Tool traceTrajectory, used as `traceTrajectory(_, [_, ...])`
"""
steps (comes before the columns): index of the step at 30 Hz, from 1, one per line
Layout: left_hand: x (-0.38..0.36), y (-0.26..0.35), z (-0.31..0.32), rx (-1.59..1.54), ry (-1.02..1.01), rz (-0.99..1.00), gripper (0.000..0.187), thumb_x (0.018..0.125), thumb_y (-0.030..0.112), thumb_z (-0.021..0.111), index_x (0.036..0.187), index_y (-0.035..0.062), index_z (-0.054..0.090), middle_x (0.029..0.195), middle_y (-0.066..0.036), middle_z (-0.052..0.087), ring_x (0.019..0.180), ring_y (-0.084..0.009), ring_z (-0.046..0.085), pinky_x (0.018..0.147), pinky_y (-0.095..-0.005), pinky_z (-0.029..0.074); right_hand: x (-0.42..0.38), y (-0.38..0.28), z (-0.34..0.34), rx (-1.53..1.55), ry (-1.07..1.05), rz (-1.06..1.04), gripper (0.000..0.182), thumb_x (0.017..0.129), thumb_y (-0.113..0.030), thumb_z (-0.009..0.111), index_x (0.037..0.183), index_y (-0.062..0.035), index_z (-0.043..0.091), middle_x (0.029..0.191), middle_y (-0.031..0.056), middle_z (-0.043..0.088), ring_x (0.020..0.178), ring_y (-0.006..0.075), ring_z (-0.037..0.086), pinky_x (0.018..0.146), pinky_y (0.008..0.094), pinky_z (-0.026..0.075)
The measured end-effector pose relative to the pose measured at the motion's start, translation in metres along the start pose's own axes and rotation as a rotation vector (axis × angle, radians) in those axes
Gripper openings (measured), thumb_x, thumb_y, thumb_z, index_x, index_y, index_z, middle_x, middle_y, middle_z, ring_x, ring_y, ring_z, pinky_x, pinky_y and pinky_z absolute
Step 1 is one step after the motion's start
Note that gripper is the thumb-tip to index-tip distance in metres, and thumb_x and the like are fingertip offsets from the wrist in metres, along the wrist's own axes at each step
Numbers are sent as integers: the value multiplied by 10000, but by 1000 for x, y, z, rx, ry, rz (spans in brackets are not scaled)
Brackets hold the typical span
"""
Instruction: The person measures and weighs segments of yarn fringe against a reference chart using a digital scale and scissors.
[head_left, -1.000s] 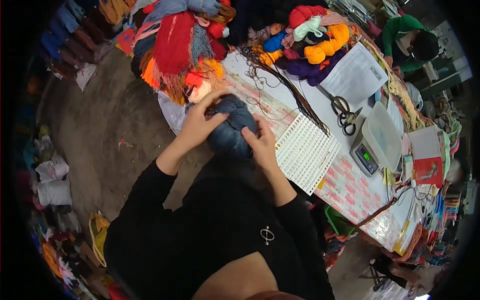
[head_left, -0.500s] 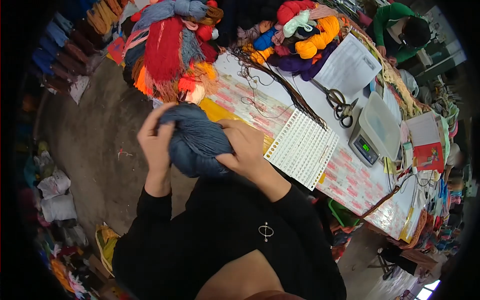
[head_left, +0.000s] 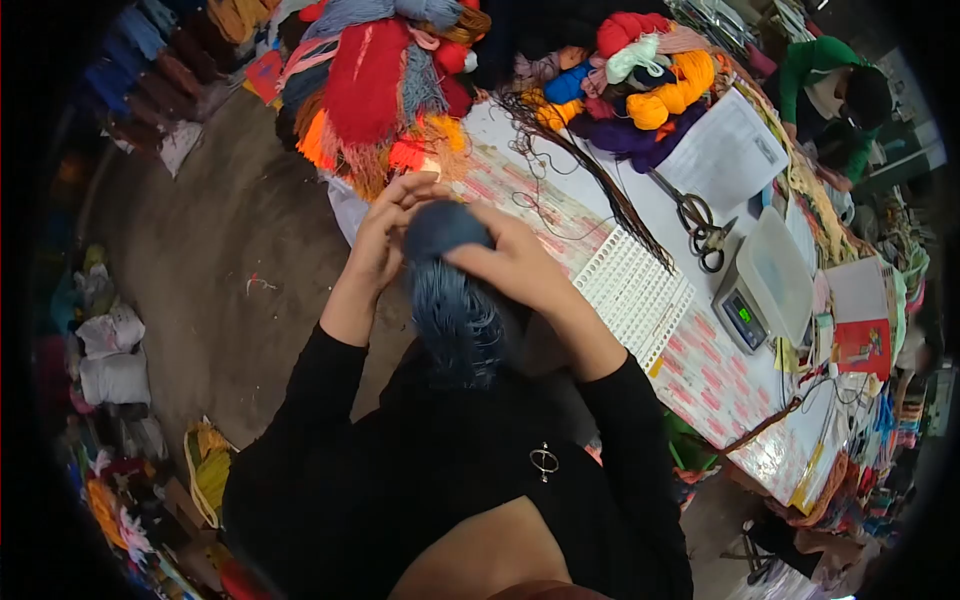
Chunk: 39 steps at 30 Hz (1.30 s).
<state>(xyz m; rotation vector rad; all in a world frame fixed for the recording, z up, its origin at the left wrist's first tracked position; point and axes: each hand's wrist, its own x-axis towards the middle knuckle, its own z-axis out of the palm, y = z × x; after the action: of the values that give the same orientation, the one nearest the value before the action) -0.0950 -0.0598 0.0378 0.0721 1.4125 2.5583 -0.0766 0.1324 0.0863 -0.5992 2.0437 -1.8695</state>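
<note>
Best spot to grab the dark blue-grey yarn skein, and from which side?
Take the skein by its rounded end, farther from the black top, coming in from left and right. That end looks compact; the strands nearer the top spread apart, so a grip there would likely tangle them.

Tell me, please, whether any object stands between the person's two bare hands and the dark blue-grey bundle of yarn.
Nothing visible stands between them. The bare right hand lies against the dark blue-grey bundle of yarn, and the bare left hand is at its upper left edge.
</note>
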Motion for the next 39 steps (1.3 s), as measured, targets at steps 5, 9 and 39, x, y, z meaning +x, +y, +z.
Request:
traceTrajectory(5, [-4, -5, 16, 250, -201, -156, 457, 941, 388, 394, 1125, -14, 511, 974, -145, 617, 889, -203, 617, 792, -288, 477, 3, 0, -2, -796, 98, -223, 356, 674, -321, 668, 923, -74, 611, 712, 173, 610, 655, 340, 609, 559, 415, 472])
traceTrajectory(9, [-8, 16, 18, 262, -595, -577, 514, 856, 471, 525, 908, -38, 565, 728, -152, 630, 538, -190, 616, 504, -247, 494, -4, 7, -22, -662, 36, -308, 317, 703, -266, 685, 937, -61, 622, 777, 150, 634, 758, 283, 626, 638, 381, 480])
traceTrajectory(39, [88, 249, 165, -19, -1104, 645, 508, 840, 466, 536, 1106, 34, 562, 1305, -131, 223, 1066, -257, 406, 828, -394, 418, 55, 171, -184, 66, 412, 246, 219, 810, -133, 620, 983, 0, 649, 867, 66, 656, 748, 127, 580, 719, 261, 461])
